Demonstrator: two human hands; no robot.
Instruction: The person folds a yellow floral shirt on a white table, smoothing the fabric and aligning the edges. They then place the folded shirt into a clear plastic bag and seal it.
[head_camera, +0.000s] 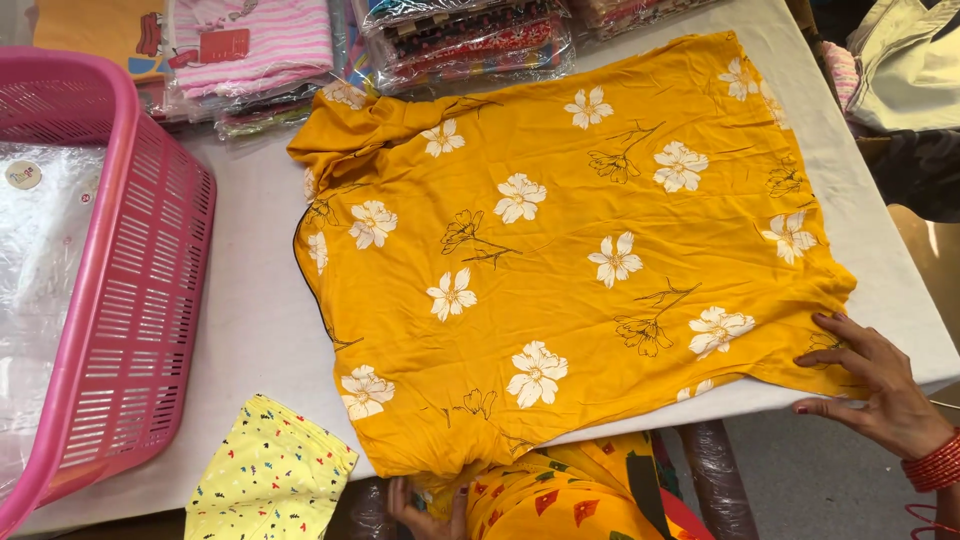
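Head view: right hand (878, 385) flat, fingers spread, on yellow garment (560, 250) lying lengthwise left-right, left hand (425, 508) gripping its edge.

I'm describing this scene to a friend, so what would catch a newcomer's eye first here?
A big yellow garment with white flowers lies spread across the middle of the white table. A pink basket stands at the left. The right hand, with red bangles at the wrist, rests on the garment's right corner, and the left hand grips its near edge at the table's front.
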